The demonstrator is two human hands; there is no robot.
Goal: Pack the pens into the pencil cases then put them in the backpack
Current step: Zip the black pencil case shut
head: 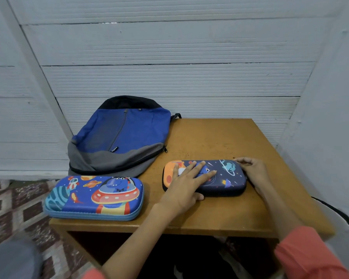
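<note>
The left hand [186, 185] lies flat, fingers straight and spread, pressing the closed navy pencil case [226, 178] on the table [220, 137]. The right hand [252, 169] curls its fingers round that case's right end. The blue pencil case [95, 198] lies just before the backpack [121, 135].

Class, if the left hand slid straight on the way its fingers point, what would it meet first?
Probably the right hand, whose fingers curl at the right end of the dark navy space-print pencil case under the left hand. Depth is unclear.
</note>
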